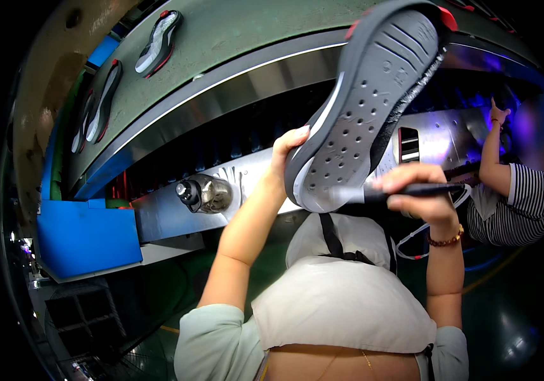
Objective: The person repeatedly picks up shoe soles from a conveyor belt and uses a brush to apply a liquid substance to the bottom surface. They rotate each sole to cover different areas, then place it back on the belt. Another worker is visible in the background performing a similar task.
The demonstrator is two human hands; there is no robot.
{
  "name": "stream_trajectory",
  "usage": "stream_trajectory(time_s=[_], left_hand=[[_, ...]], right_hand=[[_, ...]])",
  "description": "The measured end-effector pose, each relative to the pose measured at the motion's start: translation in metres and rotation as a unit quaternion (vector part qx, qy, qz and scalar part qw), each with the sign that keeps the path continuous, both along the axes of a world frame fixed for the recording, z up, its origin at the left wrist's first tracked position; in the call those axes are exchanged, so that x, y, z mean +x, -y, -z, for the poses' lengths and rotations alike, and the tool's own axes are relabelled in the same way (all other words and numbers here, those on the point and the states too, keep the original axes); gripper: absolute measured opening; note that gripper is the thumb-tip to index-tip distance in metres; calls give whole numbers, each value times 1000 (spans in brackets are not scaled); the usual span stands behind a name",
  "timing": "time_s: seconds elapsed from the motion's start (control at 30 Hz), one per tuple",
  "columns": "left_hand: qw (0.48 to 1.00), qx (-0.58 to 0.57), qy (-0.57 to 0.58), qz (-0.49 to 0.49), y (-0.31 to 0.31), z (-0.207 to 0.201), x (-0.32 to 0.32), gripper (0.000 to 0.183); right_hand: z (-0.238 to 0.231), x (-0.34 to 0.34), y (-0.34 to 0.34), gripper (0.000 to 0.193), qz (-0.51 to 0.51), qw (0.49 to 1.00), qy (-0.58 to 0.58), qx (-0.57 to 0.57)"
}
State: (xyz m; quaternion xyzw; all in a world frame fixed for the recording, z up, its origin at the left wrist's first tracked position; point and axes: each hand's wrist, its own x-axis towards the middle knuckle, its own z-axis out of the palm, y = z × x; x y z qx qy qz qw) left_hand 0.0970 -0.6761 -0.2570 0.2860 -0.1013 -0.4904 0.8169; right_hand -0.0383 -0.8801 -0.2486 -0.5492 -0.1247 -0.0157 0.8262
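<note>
A large grey shoe sole (361,120) with rows of small holes, a dark rim and red accents stands tilted up in front of me. My left hand (289,151) grips its left edge near the lower end. In my right hand (423,193) is a black-handled brush (373,193), held between thumb and fingers. The brush's pale, blurred bristles lie against the lower end of the sole's inner face. To the left of my left forearm, a clear bottle (215,193) with a black top rests on the metal ledge (158,214).
Beyond the ledge runs a green conveyor belt (234,32) with a metal side rail, carrying several more soles (158,43). A blue box-shaped housing (88,238) is at the left. At the right, a co-worker in a striped shirt (519,203) reaches toward the line. Thin hoses hang beside my right arm.
</note>
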Motion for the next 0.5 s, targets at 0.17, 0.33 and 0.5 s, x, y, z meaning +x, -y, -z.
stream_trajectory(time_s=[0.17, 0.33, 0.5], left_hand=[[981, 155, -89, 75, 4, -13, 1, 38], [973, 169, -86, 134, 3, -16, 2, 41], [949, 263, -62, 160, 3, -34, -1, 41]], right_hand=[[-8, 14, 10, 17, -147, 968, 110, -172], [-23, 21, 25, 18, -121, 965, 132, -193], [-41, 27, 31, 14, -245, 901, 153, -322]])
